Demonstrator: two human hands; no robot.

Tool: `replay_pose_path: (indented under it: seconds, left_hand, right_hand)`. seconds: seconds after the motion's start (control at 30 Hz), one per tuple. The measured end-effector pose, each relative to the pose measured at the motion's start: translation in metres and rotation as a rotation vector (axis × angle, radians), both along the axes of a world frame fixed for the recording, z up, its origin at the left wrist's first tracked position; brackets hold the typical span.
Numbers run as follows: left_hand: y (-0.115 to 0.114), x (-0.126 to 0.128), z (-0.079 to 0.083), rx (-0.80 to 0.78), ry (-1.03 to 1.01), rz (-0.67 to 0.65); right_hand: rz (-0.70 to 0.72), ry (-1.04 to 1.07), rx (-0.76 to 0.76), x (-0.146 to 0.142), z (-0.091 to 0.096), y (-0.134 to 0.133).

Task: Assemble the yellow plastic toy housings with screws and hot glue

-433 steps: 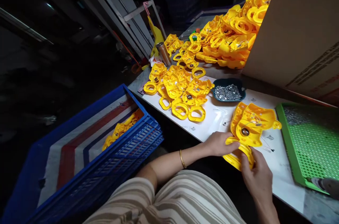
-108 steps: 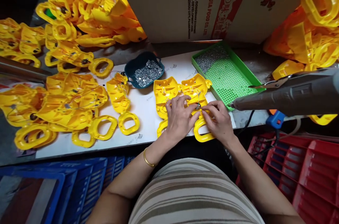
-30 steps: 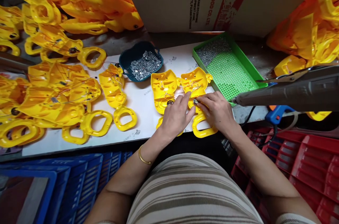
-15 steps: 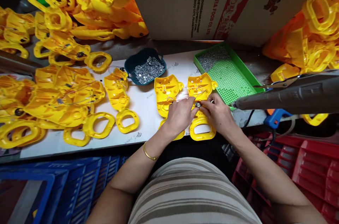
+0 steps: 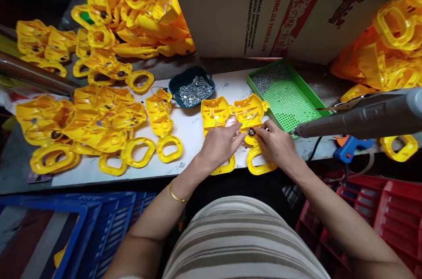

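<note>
Two yellow plastic shells with ring-shaped ends lie side by side before me, hollow side up with thin wires inside. Over the right yellow shell (image 5: 249,109), my left hand (image 5: 219,145) has thumb and fingers pinched together near the wires; whatever is between them is too small to make out. The same hand covers part of the left yellow shell (image 5: 216,111). My right hand (image 5: 278,142) is closed, its fingertips on a small round metal-centred part (image 5: 251,132) in the narrow part of the right shell, above its ring.
A dark bowl (image 5: 171,87) of small metal pieces and a green perforated tray (image 5: 293,103) of screws stand behind the shells. Yellow shells (image 5: 99,116) pile up at left. A grey tool (image 5: 356,114) juts in at right, above a blue glue gun (image 5: 351,149). A carton (image 5: 227,10) stands behind.
The view has swung a little left, so the things appear further right. My left hand has drawn slightly away from the round part, which shows more plainly. My right fingers stay at it.
</note>
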State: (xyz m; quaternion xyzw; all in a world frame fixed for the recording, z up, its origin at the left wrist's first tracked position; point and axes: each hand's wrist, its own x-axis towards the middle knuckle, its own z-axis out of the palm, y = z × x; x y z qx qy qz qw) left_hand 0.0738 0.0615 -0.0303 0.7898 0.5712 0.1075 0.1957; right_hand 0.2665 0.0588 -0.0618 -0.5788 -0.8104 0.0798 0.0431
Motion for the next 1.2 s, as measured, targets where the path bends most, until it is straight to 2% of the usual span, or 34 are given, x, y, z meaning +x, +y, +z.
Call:
replay_pose_path:
  seconds: [0.1, 0.17, 0.27, 0.4, 0.53, 0.6, 0.67, 0.8, 0.9, 1.0, 1.1, 1.2]
  left_hand:
    - [-0.004, -0.029, 0.003, 0.192, -0.158, 0.155]
    - [-0.002, -0.042, 0.004, 0.225, -0.129, 0.201]
    - [0.005, -0.049, 0.005, 0.122, 0.0, 0.14]
    - [0.011, -0.041, 0.008, 0.01, 0.13, 0.074]
    - [0.014, -0.03, 0.006, -0.041, 0.153, 0.064]
    - [0.018, -0.027, 0.006, -0.06, 0.052, 0.087]
    - [0.023, -0.025, 0.007, -0.146, -0.182, 0.141]
    - [0.034, -0.025, 0.01, -0.547, -0.772, 0.309]
    - [0.038, -0.021, 0.007, -0.747, -1.04, 0.368]
    - [0.032, -0.012, 0.001, -0.811, -1.162, 0.345]
    - [0.018, -0.001, -0.003, -0.84, -1.181, 0.332]
    - [0.011, 0.009, -0.01, -0.779, -1.167, 0.346]
  right_hand:
    - [-0.03, 0.167, 0.096, 0.005, -0.008, -0.006]
    - [-0.053, 0.283, 0.131, 0.008, -0.01, -0.01]
    - [-0.093, 0.397, 0.144, 0.01, -0.009, -0.017]
    - [-0.137, 0.458, 0.163, 0.011, -0.004, -0.026]
    - [-0.138, 0.496, 0.154, 0.01, -0.004, -0.032]
    - [-0.14, 0.518, 0.143, 0.009, -0.005, -0.033]
    - [-0.153, 0.54, 0.136, 0.008, -0.005, -0.033]
    - [-0.146, 0.672, 0.078, 0.002, -0.001, -0.033]
    - [-0.155, 0.846, 0.049, -0.009, 0.005, -0.029]
    - [-0.246, 1.01, 0.02, -0.022, 0.008, -0.025]
    - [-0.317, 1.134, -0.115, -0.025, 0.005, -0.023]
    - [-0.332, 1.053, -0.183, -0.015, -0.007, -0.014]
